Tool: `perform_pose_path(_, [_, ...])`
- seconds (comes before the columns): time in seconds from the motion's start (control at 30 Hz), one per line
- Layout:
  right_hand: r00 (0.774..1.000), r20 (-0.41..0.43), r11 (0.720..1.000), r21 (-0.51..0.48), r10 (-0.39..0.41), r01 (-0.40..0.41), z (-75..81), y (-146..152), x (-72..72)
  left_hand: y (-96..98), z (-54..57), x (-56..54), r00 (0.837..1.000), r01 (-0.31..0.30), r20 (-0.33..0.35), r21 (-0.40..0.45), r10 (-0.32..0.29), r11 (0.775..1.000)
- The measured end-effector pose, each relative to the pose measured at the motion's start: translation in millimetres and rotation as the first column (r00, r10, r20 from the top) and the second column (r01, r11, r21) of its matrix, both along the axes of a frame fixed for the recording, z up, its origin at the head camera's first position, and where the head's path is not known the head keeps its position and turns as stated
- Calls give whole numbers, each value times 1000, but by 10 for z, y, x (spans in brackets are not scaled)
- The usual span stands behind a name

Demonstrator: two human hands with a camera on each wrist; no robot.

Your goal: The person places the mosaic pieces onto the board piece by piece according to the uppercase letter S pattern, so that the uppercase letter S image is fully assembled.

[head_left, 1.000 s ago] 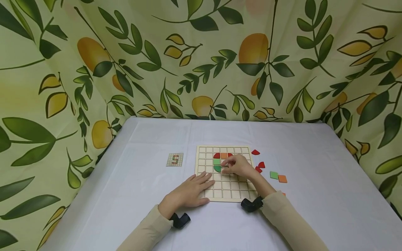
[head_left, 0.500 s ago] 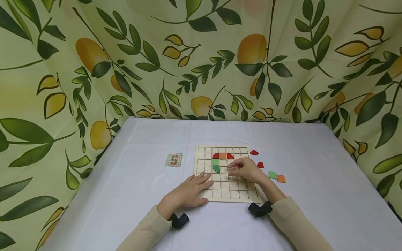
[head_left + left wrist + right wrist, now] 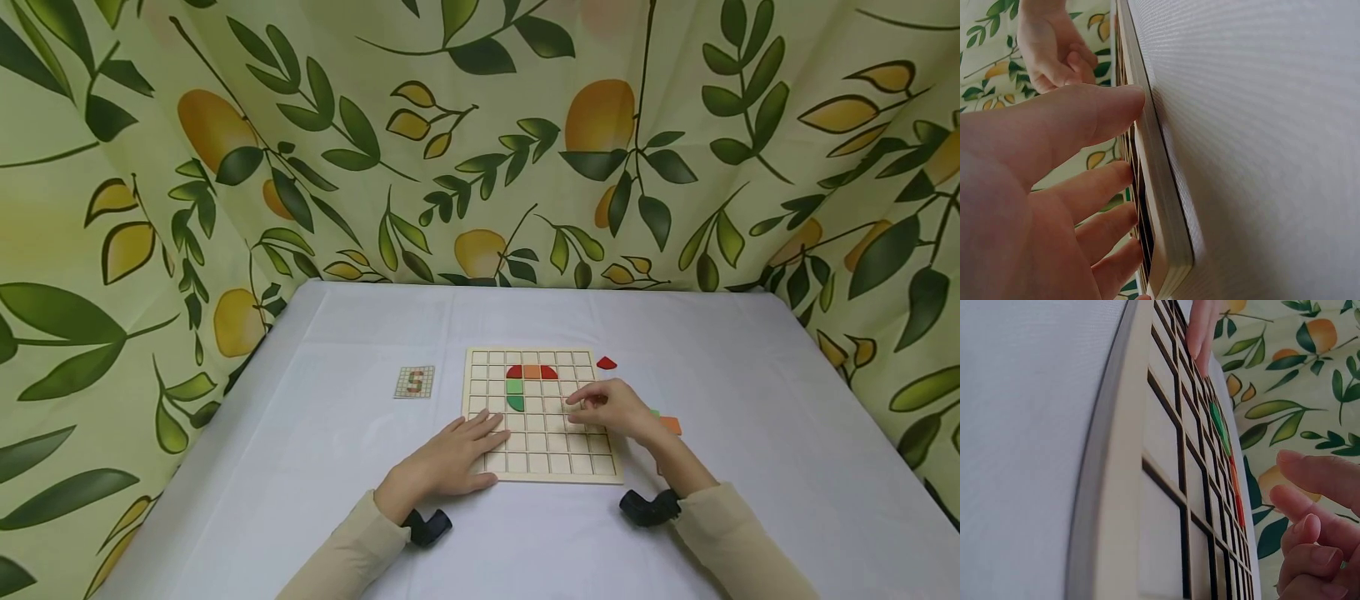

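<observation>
A bare right hand (image 3: 609, 408) has shifted rightward over a square, pale wooden grid board (image 3: 558, 446) since the earlier frame.

On the white-clothed table (image 3: 352, 350), the board lies flat, a bare left hand (image 3: 450, 462) resting on its near-left corner, fingers straight and spread; the right's thumb and forefinger stand slightly apart, nothing visible between them. A small gridded card (image 3: 414, 382) lies to the left. Set in the grid are two red quarter-rounds (image 3: 513, 372) flanking an orange square (image 3: 532, 372), with a light green square (image 3: 514, 387) and a dark green quarter-round (image 3: 516, 403) nearer; a loose orange square (image 3: 669, 426) and fan-shaped red piece (image 3: 607, 363) lie to the right. Good handling probably means light left-hand pressure, an edge pinch, and a wrist raised clear of seated pieces.
</observation>
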State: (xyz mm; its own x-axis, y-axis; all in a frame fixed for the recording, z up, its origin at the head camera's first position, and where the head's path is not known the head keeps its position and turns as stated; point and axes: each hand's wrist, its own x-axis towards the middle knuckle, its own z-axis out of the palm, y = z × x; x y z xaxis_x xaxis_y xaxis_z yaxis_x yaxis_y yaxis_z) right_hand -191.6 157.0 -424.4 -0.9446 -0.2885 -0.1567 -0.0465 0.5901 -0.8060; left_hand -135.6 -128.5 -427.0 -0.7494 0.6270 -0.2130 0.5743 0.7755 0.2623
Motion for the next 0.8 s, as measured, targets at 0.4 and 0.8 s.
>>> perform_pose_path(0.4, [999, 28, 1000, 14, -25, 25, 57, 235, 125, 10, 24, 12, 1000, 10, 8, 26, -10, 1000])
perform_pose_path(0.8, [997, 25, 995, 66, -78, 76, 78, 576, 248, 9, 9, 7, 1000, 3, 1, 10, -3, 1000])
